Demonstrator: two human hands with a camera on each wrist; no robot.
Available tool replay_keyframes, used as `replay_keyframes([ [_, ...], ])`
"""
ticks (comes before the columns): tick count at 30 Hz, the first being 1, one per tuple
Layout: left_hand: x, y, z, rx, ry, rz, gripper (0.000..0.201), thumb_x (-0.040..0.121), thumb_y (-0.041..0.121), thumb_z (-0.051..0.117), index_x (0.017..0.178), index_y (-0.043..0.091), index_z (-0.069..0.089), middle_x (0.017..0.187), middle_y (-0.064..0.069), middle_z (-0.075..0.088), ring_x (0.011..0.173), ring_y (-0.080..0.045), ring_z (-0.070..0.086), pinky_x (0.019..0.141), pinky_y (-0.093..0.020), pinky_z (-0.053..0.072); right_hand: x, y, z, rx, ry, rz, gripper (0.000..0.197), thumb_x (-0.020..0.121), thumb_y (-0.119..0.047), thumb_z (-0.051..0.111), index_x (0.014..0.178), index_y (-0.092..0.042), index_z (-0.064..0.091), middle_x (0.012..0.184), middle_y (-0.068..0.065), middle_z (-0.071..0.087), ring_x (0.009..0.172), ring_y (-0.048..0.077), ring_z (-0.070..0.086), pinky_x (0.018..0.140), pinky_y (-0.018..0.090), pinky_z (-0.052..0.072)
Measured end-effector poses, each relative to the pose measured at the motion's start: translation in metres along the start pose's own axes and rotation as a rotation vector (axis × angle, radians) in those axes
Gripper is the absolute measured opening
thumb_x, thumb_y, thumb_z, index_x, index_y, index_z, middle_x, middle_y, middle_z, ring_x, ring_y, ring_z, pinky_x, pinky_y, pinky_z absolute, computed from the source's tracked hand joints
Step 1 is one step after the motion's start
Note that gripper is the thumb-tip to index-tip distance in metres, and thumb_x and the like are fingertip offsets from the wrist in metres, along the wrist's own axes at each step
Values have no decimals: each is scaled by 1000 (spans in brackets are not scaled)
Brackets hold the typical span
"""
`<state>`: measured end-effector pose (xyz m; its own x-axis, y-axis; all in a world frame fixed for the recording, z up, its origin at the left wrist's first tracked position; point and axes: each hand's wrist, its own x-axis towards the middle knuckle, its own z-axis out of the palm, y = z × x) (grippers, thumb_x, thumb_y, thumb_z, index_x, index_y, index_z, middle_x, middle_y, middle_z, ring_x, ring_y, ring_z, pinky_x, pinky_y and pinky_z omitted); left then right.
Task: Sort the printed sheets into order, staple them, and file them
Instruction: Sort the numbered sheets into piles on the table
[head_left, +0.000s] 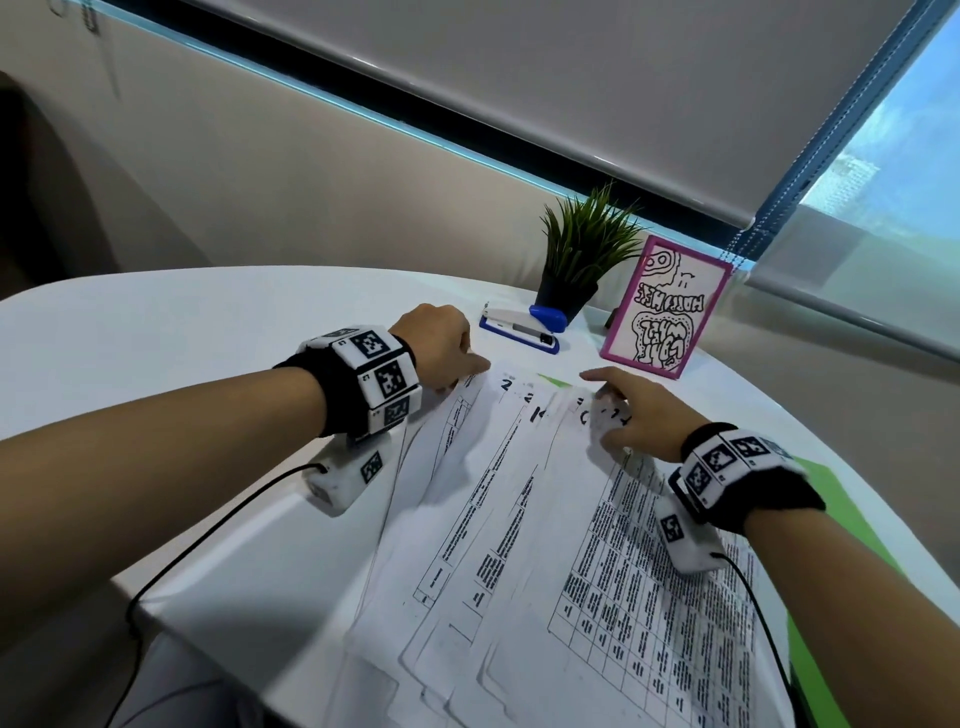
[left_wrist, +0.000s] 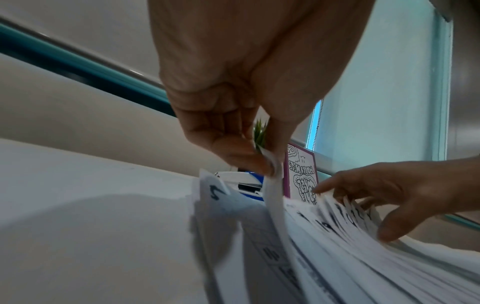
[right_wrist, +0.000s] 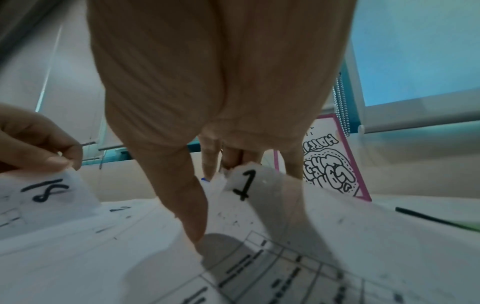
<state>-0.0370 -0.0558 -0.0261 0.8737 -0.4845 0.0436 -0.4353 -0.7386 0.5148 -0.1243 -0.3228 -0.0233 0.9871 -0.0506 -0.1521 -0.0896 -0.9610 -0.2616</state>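
Note:
Several printed sheets (head_left: 519, 519) with handwritten numbers lie fanned out on a white table (head_left: 208, 322), over a green folder (head_left: 836, 499). My left hand (head_left: 475, 371) pinches the top corner of one sheet (left_wrist: 272, 195) between thumb and finger; in the right wrist view that corner reads 18 (right_wrist: 49, 187). My right hand (head_left: 608, 400) rests on the top right of the fan with its fingers spread. Its thumb (right_wrist: 192, 226) presses the stack, and its fingertips prop up the corner of the sheet marked 1 (right_wrist: 244, 183). A blue and white stapler (head_left: 522, 330) lies just beyond the sheets.
A potted green plant (head_left: 582, 260) and a pink-framed drawing (head_left: 665, 306) stand at the far edge behind the stapler. The near table edge runs under the sheets, which overhang it. Cables trail from both wrist units. A window with a blind is behind.

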Motion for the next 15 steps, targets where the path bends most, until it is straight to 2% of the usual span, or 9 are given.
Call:
replay_keyframes([
  [3, -1, -8, -1, 72, -74, -14, 42, 81, 47, 71, 64, 16, 48, 63, 0, 55, 64, -18, 51, 54, -27, 35, -1, 4, -2, -12, 74, -57, 48, 76, -5, 74, 120, -12, 58, 103, -1, 55, 101, 23, 56, 83, 28, 43],
  [6, -4, -14, -1, 81, -184, -3, 26, 76, 38, 76, 71, 17, 61, 67, 2, 61, 67, -18, 58, 57, -25, 42, -6, 8, -3, 29, 118, -103, 25, 75, -4, 74, 97, -12, 64, 94, 7, 59, 93, 29, 59, 82, 40, 49],
  [7, -6, -16, -1, 66, -209, -7, 21, 76, 33, 75, 73, 16, 63, 67, 1, 62, 67, -19, 58, 58, -24, 43, -8, 9, -3, 35, 138, -116, 23, 74, -3, 75, 91, -13, 63, 92, 7, 60, 91, 29, 59, 81, 40, 49],
  [9, -8, -19, 1, 30, -226, -18, 17, 77, 27, 73, 77, 11, 66, 69, -2, 64, 66, -20, 58, 60, -24, 44, -10, 9, -2, 46, 175, -113, 28, 70, -4, 77, 94, -14, 64, 92, 5, 64, 89, 26, 61, 80, 35, 50],
  [12, -9, -20, 2, 26, -217, -33, 21, 80, 23, 68, 90, 5, 70, 84, -10, 71, 70, -22, 58, 66, -27, 48, -14, 10, 2, 90, 207, -104, 38, 71, -6, 77, 106, -16, 68, 96, 0, 69, 88, 18, 63, 79, 26, 47],
  [15, -9, -20, 0, 38, -207, -42, 21, 81, 21, 65, 90, 2, 70, 74, -7, 63, 67, -22, 55, 64, -27, 44, -16, 15, 6, 120, 288, -138, 40, 76, -6, 75, 114, -17, 70, 99, -4, 71, 91, 12, 65, 78, 11, 45],
])
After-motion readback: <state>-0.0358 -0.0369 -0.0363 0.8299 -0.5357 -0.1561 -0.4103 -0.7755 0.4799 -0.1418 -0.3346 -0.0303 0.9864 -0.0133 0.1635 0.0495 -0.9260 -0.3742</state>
